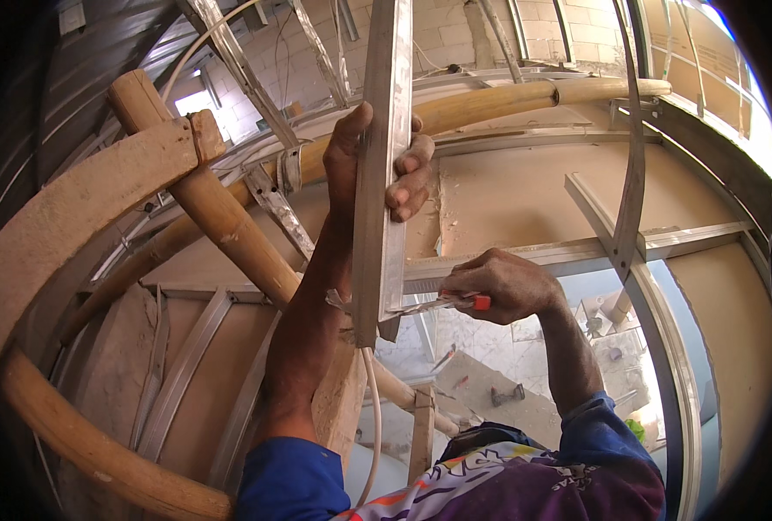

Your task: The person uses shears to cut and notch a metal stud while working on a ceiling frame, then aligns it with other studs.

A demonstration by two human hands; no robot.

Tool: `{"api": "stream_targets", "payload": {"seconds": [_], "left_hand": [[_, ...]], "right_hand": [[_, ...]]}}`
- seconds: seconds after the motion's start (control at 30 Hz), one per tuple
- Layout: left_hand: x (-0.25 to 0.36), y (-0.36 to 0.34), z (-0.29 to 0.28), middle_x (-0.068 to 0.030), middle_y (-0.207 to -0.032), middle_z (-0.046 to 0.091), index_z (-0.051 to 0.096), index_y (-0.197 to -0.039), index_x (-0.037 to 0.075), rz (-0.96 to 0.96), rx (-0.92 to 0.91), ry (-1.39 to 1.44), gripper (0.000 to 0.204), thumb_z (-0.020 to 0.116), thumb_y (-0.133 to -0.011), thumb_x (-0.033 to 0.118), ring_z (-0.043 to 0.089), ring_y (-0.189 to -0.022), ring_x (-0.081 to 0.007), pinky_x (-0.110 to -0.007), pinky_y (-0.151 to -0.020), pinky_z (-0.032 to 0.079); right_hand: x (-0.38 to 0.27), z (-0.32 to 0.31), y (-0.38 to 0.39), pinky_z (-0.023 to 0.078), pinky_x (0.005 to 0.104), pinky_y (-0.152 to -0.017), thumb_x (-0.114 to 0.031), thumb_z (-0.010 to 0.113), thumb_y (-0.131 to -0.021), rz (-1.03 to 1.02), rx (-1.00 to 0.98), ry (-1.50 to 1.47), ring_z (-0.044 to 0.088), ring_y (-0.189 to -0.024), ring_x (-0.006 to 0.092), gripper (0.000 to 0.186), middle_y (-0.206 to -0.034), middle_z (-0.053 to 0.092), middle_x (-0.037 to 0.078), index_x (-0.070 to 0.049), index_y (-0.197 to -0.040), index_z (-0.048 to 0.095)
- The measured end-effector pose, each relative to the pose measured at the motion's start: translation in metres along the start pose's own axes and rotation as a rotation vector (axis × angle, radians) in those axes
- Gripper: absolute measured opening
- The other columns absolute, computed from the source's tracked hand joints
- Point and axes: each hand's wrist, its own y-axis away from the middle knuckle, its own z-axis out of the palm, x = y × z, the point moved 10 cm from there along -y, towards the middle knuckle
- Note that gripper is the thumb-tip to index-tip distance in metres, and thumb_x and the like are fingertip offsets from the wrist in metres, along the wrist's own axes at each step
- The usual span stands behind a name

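Note:
My left hand (403, 178) is closed around a long metal channel (382, 200), thumb on one side and fingertips on the other. The channel stands nearly upright in front of me, its lower end beside my left forearm. At that end, my right hand (503, 286) is closed on a slim metal tool with a red part (481, 302); its kind is hard to make out. The tool's pale metal length reaches left to the channel. On the channel's other side, a bent scrap-like metal piece (338, 301) sticks out.
Thick bamboo poles (230, 230) and a wooden beam (91, 187) cross at the left. Metal framing (664, 347) and brown boards (525, 191) surround me. Below an opening lies a lower floor (525, 408) with scattered things. A metal strip (633, 156) hangs at the right.

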Motion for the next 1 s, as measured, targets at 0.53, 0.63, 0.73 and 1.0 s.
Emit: {"api": "stream_targets", "payload": {"seconds": [0.53,0.63,0.73,1.0], "left_hand": [[0.080,0.025,-0.017,-0.0077,-0.081,0.049,0.043,-0.112,-0.008,0.380,0.362,-0.361,0.042,0.050,-0.084,0.022,0.052,-0.059,-0.0147,-0.026,-0.048,0.051],[0.076,0.022,-0.014,-0.0080,-0.078,0.050,0.045,-0.104,-0.005,0.388,0.321,-0.259,0.029,0.053,-0.083,0.014,0.054,-0.059,-0.0141,-0.026,-0.049,0.053],[0.075,0.021,-0.027,-0.0079,-0.076,0.052,0.047,-0.099,0.000,0.384,0.276,-0.136,0.024,0.056,-0.081,0.015,0.056,-0.060,-0.0159,-0.030,-0.049,0.054],[0.063,0.018,-0.025,-0.0087,-0.078,0.052,0.049,-0.101,-0.002,0.364,0.201,-0.007,0.027,0.054,-0.081,0.015,0.057,-0.062,-0.0161,-0.030,-0.052,0.053]], "right_hand": [[0.002,0.015,0.064,0.045,0.0408,-0.076,-0.005,0.066,-0.068,0.401,0.735,-0.048,0.055,-0.087,0.0340,0.042,-0.094,0.052,0.017,-0.001,-0.105,0.046],[-0.010,0.035,0.053,0.039,0.0419,-0.079,-0.005,0.069,-0.066,0.364,0.756,0.114,0.050,-0.089,0.0318,0.052,-0.096,0.048,0.017,0.002,-0.110,0.043],[-0.006,0.032,0.050,0.036,0.0427,-0.080,-0.004,0.068,-0.065,0.405,0.864,0.165,0.048,-0.090,0.0313,0.054,-0.098,0.047,0.015,0.000,-0.111,0.041],[-0.003,0.022,0.042,0.038,0.0432,-0.077,-0.002,0.067,-0.067,0.348,0.934,0.177,0.050,-0.088,0.0326,0.049,-0.095,0.049,0.016,0.000,-0.109,0.042]]}}
